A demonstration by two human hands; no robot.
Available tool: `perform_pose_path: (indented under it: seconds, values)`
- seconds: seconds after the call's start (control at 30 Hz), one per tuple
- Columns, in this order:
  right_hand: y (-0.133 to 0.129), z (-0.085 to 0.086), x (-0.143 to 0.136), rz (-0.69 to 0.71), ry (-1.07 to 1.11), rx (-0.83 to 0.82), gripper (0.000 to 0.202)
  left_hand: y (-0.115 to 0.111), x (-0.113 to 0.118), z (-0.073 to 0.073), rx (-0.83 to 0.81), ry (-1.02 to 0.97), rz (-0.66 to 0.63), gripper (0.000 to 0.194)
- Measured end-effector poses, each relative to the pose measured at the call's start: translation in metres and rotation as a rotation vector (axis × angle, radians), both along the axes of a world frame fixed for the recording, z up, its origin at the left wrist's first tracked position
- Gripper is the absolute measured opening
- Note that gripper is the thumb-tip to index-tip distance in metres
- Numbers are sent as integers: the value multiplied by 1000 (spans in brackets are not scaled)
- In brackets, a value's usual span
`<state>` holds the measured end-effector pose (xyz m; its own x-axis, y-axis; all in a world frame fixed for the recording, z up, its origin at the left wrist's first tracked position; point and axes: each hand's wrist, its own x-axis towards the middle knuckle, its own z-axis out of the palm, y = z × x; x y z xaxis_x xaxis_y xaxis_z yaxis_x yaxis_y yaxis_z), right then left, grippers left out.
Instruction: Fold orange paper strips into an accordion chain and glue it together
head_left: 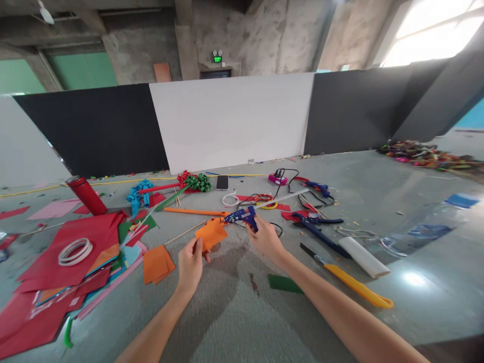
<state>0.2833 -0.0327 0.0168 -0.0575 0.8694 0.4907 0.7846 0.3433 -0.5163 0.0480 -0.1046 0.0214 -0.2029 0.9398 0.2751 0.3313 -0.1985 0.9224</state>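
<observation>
My left hand (191,263) pinches a square of orange paper (210,235) by its near edge. Closed round the handle of a blue hot glue gun (245,217) is my right hand (264,236). The gun's nozzle points left, close to the paper's far edge; I cannot tell whether it touches. A pale glue stick (282,198) sticks out of the gun's back. Beyond the paper lies an orange rolled tube (196,211). More orange paper squares (158,264) rest on the floor left of my left hand.
Red paper sheets (71,257) bearing white tape rolls lie at left, near a red flask (86,195). Bows (198,182) and a phone (222,182) are farther back. At right lie pliers (321,232), a yellow-handled knife (357,286) and a plastic bottle (419,227).
</observation>
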Motion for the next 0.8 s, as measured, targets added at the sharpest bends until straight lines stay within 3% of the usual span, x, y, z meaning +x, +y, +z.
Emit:
perform_pose_path:
  seconds: [0.43, 0.8]
  values:
    - [-4, 5, -1, 91, -110, -12, 29, 0, -4, 6, 54, -44, 74, 47]
    - [-4, 4, -2, 128, -145, -8, 23, 1, -8, 5, 70, -35, 119, 43]
